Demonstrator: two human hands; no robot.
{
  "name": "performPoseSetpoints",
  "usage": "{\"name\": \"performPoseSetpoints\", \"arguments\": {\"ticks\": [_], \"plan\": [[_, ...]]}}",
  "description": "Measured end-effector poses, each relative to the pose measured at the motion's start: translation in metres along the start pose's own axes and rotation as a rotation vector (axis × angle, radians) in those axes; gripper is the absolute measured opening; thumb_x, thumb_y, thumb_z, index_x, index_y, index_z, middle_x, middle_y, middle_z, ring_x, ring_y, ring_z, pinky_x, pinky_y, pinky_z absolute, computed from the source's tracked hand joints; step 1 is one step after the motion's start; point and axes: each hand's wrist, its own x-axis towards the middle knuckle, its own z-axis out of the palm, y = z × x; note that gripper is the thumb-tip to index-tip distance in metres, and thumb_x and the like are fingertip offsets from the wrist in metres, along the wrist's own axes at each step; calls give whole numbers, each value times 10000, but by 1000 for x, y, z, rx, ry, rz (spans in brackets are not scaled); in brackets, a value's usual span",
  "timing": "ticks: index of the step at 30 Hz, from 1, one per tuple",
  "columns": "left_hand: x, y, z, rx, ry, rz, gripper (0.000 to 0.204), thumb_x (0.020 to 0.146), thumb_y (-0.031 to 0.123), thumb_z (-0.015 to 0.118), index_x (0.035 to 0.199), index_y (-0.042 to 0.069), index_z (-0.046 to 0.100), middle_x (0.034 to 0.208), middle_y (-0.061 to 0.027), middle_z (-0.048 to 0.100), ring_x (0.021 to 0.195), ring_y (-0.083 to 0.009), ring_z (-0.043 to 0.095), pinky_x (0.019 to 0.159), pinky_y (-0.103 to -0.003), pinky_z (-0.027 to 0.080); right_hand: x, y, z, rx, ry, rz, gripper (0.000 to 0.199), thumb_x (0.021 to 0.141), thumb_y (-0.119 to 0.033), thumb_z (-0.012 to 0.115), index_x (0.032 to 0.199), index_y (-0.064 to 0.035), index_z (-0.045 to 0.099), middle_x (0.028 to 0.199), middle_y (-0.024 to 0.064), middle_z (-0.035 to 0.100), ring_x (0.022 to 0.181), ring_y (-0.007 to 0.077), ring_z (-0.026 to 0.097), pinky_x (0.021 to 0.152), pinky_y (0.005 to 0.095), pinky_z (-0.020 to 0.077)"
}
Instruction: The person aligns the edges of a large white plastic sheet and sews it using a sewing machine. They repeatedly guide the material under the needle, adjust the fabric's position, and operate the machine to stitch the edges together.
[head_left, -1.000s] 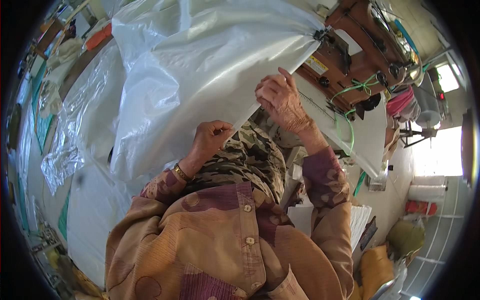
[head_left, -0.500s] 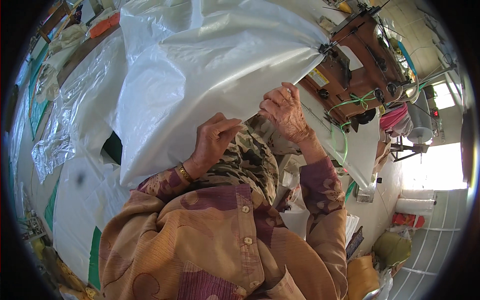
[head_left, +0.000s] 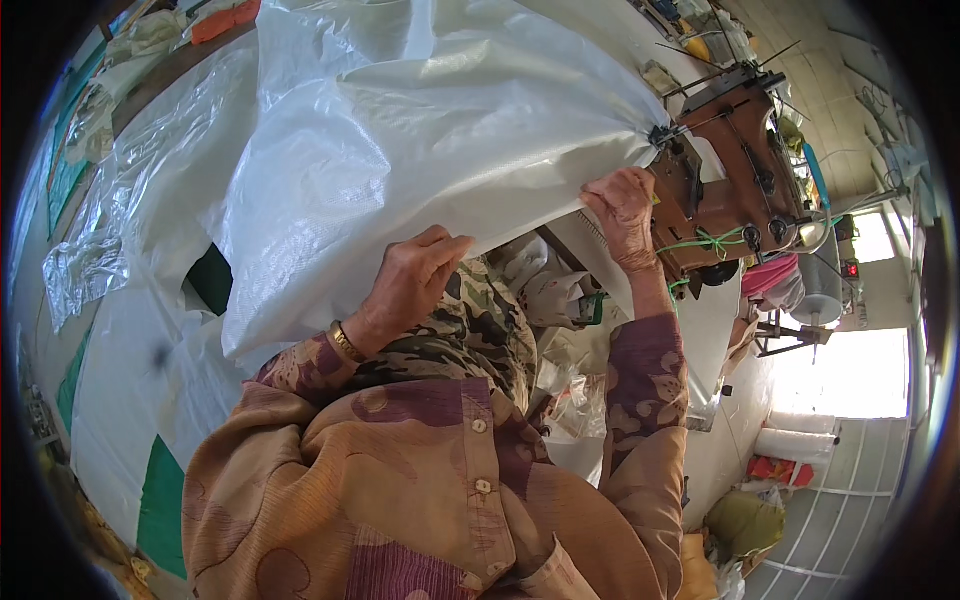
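Note:
A large white woven plastic sheet [head_left: 470,130] spreads from the far left to the brown sewing machine [head_left: 725,160], where one end runs up to the needle area. My left hand [head_left: 412,280] pinches the near edge of the sheet between thumb and fingers, above my camouflage-clad leg. Farther right, my right hand [head_left: 625,212] grips the same edge close beside the machine, with its fingers curled over. Between the two hands the edge is drawn fairly straight. My right fingertips are partly hidden by the hand itself.
Green string [head_left: 705,242] is tied around the machine. A grey cylinder [head_left: 818,290] stands behind it, near a pink cloth [head_left: 768,272]. Below the table edge lie white bags [head_left: 550,300]. At the right are a white roll [head_left: 795,445] and an olive bundle [head_left: 745,525]; green material shows beneath the sheet.
My right hand has moved right toward the machine and now holds the sheet's edge. My left hand has shifted slightly left, and the edge between them is straighter. The view has turned a little.

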Motion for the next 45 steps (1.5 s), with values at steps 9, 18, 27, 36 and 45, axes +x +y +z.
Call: {"name": "performPoseSetpoints", "arguments": {"ticks": [9,18,27,36,45], "plan": [[1,7,10,-90,-328,34,250,904,-35,627,1147,-11,682,961,-169,682,736,-322,680,648,-404,525,10,39,-9,-322,112,18,181,862,-164,715,1032,-133,660,1001,63,641,1047,278,580,1042,460,342],[20,14,41,60,-479,220,231,741,-4,651,966,42,666,867,-102,637,718,-332,651,629,-415,517,-26,31,34,-237,374,286,216,894,-193,694,1088,-115,636,1338,26,611,1350,261,486,1175,542,233],[70,0,63,187,-501,394,55,774,23,628,823,35,607,748,-114,563,604,-329,601,564,-427,482,-32,25,31,-195,390,322,309,919,-217,658,1194,-76,636,1383,32,599,1387,258,465,1177,561,209],[153,3,106,276,-453,459,57,765,21,624,775,3,571,723,-156,611,648,-397,620,614,-482,503,-33,26,30,-213,378,320,329,919,-155,639,1233,-58,620,1384,54,612,1377,255,487,1167,556,216],[206,5,150,183,-240,491,144,775,29,636,912,-9,614,820,-195,653,752,-445,634,674,-500,519,-25,22,32,-136,406,412,393,942,-57,543,1333,-82,570,1390,50,616,1364,253,500,1185,509,223]]}}
